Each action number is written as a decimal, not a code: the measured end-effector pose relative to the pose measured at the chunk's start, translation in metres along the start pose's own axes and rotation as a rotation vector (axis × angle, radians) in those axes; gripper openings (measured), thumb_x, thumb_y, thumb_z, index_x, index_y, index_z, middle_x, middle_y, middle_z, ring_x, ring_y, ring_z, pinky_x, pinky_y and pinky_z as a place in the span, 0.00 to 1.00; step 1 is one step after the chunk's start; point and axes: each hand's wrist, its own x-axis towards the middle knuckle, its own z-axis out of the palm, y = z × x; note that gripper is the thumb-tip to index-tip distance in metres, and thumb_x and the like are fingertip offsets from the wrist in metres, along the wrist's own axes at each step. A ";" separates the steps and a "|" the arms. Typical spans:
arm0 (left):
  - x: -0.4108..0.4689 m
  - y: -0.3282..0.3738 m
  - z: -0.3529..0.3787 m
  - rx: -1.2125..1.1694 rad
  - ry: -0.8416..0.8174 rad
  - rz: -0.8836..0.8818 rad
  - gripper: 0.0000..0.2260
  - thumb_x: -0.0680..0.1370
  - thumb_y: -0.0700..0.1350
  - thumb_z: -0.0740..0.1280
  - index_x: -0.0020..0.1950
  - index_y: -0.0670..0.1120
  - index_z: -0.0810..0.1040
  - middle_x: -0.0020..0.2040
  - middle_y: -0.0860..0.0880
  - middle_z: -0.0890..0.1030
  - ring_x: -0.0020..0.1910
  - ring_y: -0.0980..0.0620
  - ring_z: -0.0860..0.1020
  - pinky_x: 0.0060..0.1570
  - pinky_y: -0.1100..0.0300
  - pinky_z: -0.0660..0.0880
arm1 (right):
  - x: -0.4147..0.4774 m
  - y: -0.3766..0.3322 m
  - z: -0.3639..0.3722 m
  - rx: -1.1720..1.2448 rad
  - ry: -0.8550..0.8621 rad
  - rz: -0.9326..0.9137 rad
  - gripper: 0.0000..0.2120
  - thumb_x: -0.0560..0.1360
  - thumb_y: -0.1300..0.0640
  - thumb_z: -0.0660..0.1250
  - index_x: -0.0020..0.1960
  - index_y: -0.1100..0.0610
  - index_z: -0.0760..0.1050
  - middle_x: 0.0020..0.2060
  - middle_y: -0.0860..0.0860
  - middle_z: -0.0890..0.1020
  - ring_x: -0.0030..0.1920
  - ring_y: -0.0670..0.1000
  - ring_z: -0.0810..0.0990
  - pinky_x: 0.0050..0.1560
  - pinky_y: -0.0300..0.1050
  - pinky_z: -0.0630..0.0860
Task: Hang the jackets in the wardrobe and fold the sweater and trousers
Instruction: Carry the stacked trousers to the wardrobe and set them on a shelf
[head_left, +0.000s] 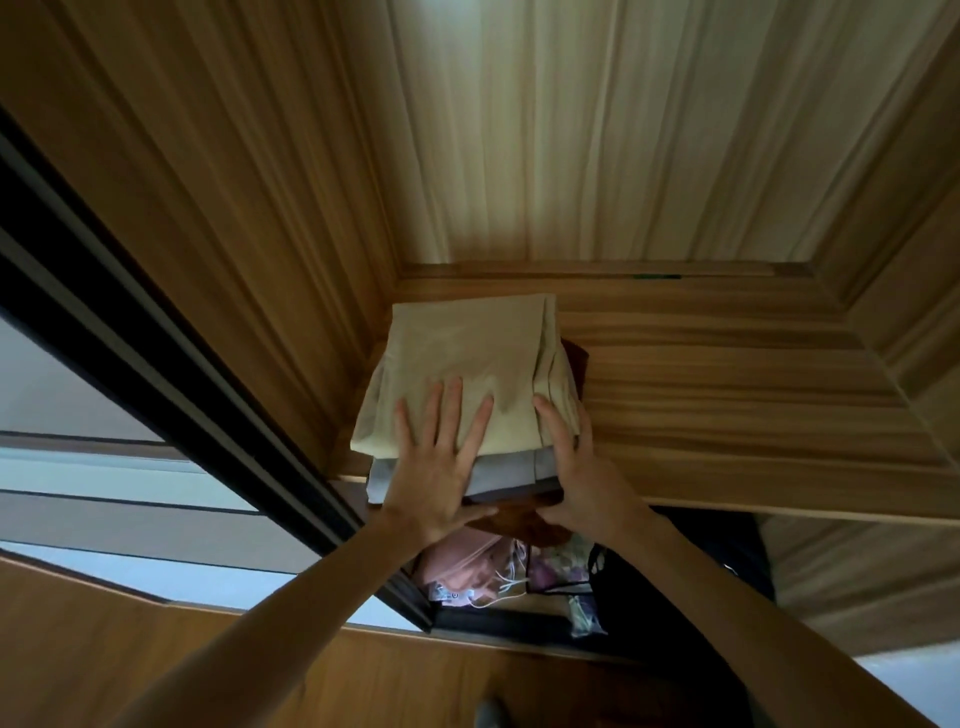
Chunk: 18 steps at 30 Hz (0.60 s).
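Dark stuff and a pinkish bundle (467, 566) sit nearest us, low down under the wooden shelf (753, 415) of the wardrobe. Up on that shelf's left end we've got our left hand (441, 467) spread flat, fingers open, on the folded beige trousers (462, 364), while our right hand (576, 473) is open too, pressed against the stack's right side. Those trousers top a grey piece (498, 475) and a brown piece (519, 522), tucked into the far left corner against the wood panels (571, 130).
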 end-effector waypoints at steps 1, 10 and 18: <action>0.008 -0.004 0.000 -0.001 0.003 0.001 0.62 0.63 0.77 0.66 0.81 0.46 0.38 0.80 0.35 0.44 0.79 0.33 0.48 0.69 0.27 0.52 | 0.010 0.003 -0.003 0.005 0.006 -0.003 0.67 0.64 0.54 0.82 0.74 0.33 0.27 0.78 0.55 0.37 0.64 0.62 0.76 0.52 0.46 0.81; 0.081 -0.066 0.021 0.075 -0.011 -0.079 0.58 0.67 0.75 0.63 0.80 0.47 0.34 0.80 0.36 0.42 0.79 0.34 0.47 0.68 0.28 0.54 | 0.116 0.005 0.006 -0.106 0.038 0.016 0.66 0.64 0.54 0.82 0.77 0.39 0.31 0.79 0.61 0.45 0.57 0.59 0.80 0.51 0.44 0.79; 0.166 -0.122 0.059 0.123 0.051 -0.083 0.58 0.67 0.75 0.65 0.81 0.46 0.37 0.80 0.35 0.43 0.79 0.34 0.49 0.68 0.28 0.54 | 0.215 0.021 0.012 -0.153 0.013 0.127 0.64 0.68 0.59 0.80 0.76 0.37 0.29 0.74 0.63 0.59 0.43 0.50 0.81 0.43 0.39 0.77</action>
